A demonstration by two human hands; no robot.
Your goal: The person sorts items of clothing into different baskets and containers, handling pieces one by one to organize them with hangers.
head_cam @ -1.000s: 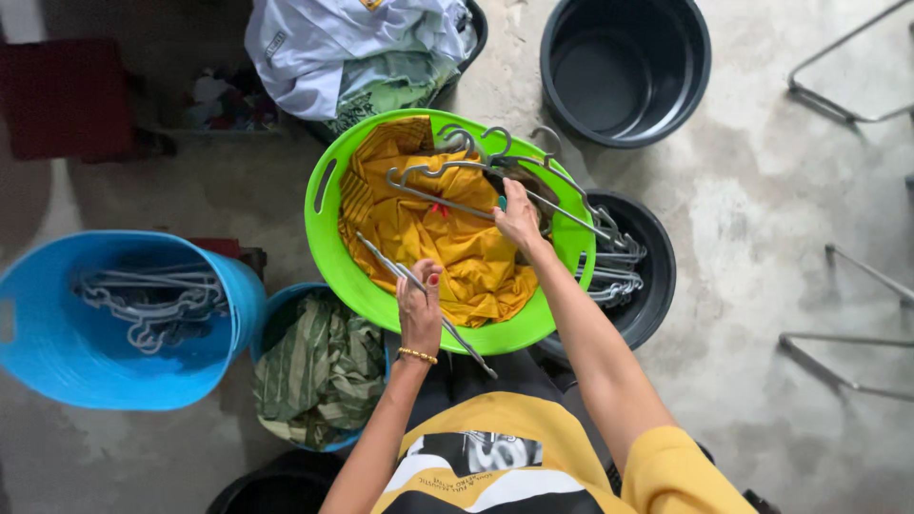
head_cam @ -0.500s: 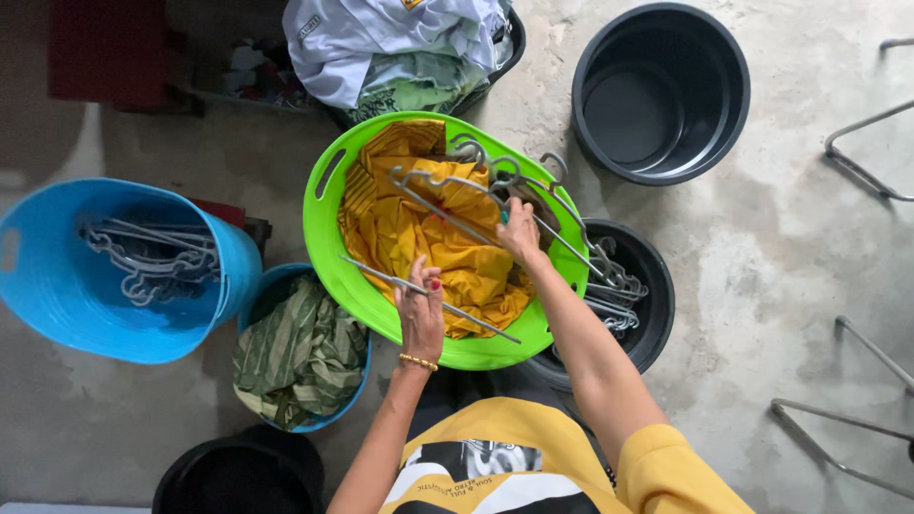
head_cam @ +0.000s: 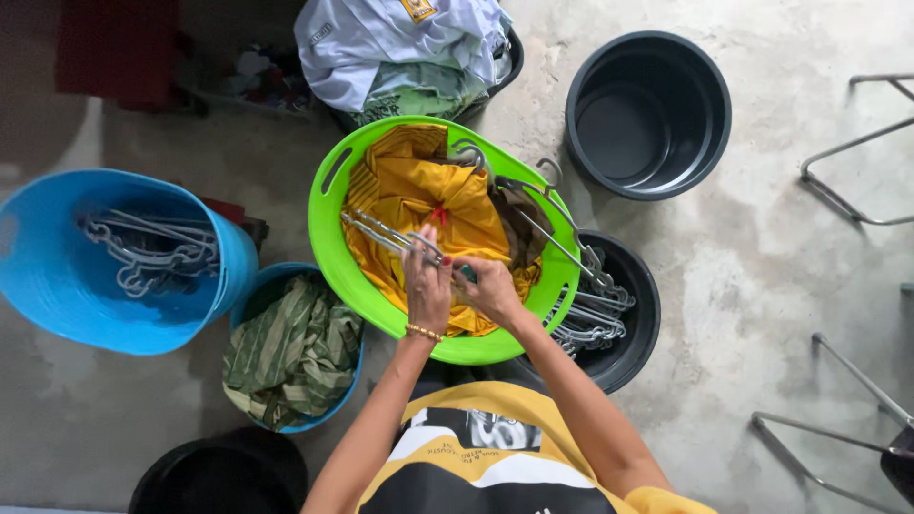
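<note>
No packages, signs or screens show; only a small yellow and dark badge on the white garment at the top.

Soft, even daylight fills the scene, brightest on the concrete floor toward 3 o'clock and dimmer toward 9 and 11 o'clock. Shadows are faint and short. No glare shows. The green tub looks saturated and sharp; the frame edges bend slightly.

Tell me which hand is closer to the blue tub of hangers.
Left. The left hand is over the green basket, on the blue tub's side; the right hand is beyond it.
</note>
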